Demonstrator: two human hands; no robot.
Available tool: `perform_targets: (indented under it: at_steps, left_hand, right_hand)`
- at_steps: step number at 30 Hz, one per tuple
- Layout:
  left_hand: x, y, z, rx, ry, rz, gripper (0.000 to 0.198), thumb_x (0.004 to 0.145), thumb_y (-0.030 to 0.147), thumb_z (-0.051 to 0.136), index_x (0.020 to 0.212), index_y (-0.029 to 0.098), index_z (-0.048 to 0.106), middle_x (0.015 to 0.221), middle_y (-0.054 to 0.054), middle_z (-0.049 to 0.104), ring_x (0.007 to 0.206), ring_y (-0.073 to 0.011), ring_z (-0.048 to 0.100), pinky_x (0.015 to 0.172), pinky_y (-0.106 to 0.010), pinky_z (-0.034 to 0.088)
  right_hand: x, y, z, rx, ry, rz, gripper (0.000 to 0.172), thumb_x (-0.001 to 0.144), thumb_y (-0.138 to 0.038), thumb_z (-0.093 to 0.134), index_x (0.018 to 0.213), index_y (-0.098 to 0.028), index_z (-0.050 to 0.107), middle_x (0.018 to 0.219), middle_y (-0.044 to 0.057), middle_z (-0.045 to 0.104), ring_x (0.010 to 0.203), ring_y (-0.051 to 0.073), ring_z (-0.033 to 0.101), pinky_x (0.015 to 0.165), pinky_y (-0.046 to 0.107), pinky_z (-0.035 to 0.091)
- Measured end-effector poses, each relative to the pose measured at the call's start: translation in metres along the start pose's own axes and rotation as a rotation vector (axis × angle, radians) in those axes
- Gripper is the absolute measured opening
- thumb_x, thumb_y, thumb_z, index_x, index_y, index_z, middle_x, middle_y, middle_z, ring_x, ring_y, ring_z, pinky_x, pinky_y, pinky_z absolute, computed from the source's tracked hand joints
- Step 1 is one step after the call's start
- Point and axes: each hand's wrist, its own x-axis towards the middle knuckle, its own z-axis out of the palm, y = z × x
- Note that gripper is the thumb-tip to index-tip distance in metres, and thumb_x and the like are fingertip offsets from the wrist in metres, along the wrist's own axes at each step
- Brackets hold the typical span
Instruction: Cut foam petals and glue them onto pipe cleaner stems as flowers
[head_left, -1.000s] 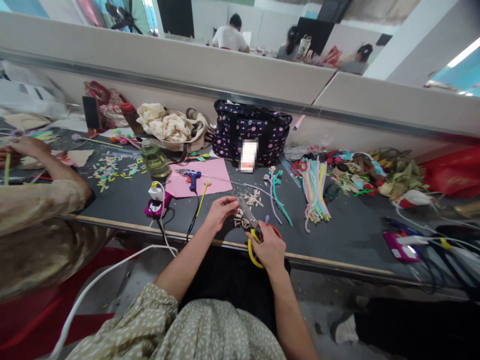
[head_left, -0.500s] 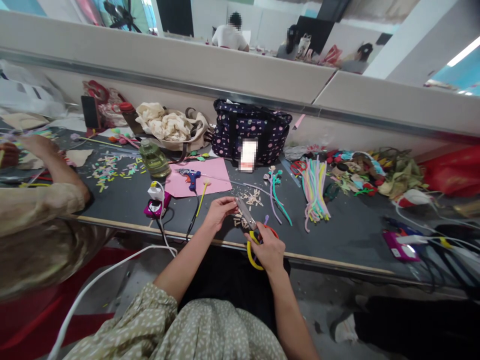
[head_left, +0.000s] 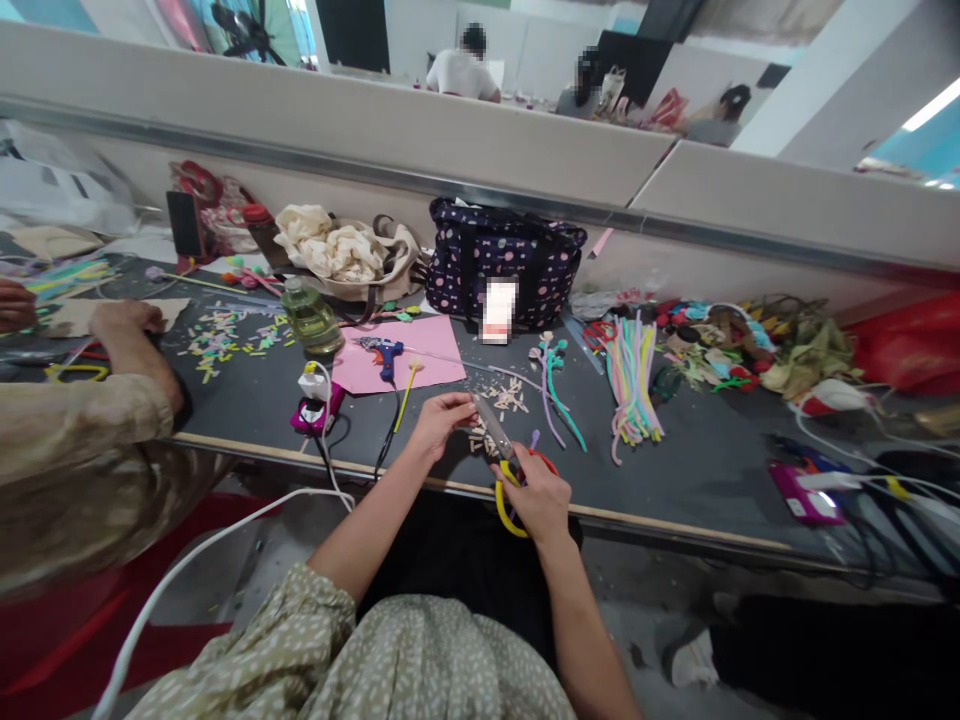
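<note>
My right hand [head_left: 538, 494] is closed round the yellow and red handles of a pair of scissors [head_left: 504, 461], at the near edge of the dark worktable [head_left: 697, 470]. The blades point up and left toward my left hand [head_left: 441, 420]. That hand pinches a small piece at the blade tips; it is too small to name. Short pale cut bits [head_left: 504, 400] lie scattered on the table just beyond both hands.
A blue glue gun [head_left: 381, 354] rests on pink paper [head_left: 420, 358]. Behind stand a dotted bag [head_left: 502, 270], a bottle [head_left: 309, 316] and a beige bag [head_left: 341, 252]. Pastel pipe cleaners [head_left: 634, 380] lie to the right. A co-worker's arm [head_left: 112, 390] is at left. A power strip [head_left: 802, 495] lies right.
My hands and the scissors have stayed almost in place. The co-worker's hand at the left has dropped and moved right onto the table.
</note>
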Motion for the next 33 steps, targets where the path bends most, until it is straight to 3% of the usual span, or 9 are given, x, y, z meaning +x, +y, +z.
perform_targets:
  at_steps: [12,19,30,33]
  left_hand:
    - [0.003,-0.004,-0.002,-0.016,0.014,-0.029,0.033,0.054,0.026,0.082,0.079,0.01,0.067,0.066,-0.003,0.066,0.057,-0.0114,0.06,0.064,-0.027,0.051]
    - [0.002,-0.004,-0.004,-0.051,-0.019,-0.034,0.036,0.057,0.025,0.08,0.087,0.012,0.064,0.075,-0.005,0.069,0.059,-0.0108,0.061,0.064,-0.026,0.052]
    - [0.002,-0.007,-0.004,-0.097,-0.026,-0.029,0.031,0.057,0.024,0.08,0.082,0.013,0.065,0.066,-0.001,0.064,0.059,-0.0107,0.06,0.063,-0.026,0.052]
    - [0.001,-0.007,-0.004,-0.075,-0.019,-0.023,0.031,0.057,0.025,0.081,0.082,0.012,0.066,0.072,-0.003,0.066,0.062,-0.0119,0.062,0.066,-0.027,0.052]
  right_hand:
    - [0.001,0.003,0.004,0.109,-0.037,-0.001,0.04,0.087,-0.048,0.048,0.111,-0.019,0.063,0.076,0.003,0.066,0.063,0.011,0.059,0.062,0.021,0.039]
    - [0.002,0.004,0.0,0.208,-0.11,0.198,0.048,0.081,-0.055,0.053,0.114,-0.02,0.057,0.072,0.0,0.063,0.066,0.014,0.059,0.062,0.023,0.041]
    - [0.001,-0.003,-0.005,0.046,-0.098,0.081,0.045,0.085,-0.051,0.048,0.116,-0.019,0.057,0.086,0.004,0.065,0.073,0.015,0.06,0.062,0.024,0.038]
    - [0.002,-0.004,-0.008,-0.02,-0.103,0.067,0.047,0.085,-0.053,0.049,0.118,-0.02,0.056,0.089,0.005,0.065,0.077,0.017,0.06,0.061,0.024,0.037]
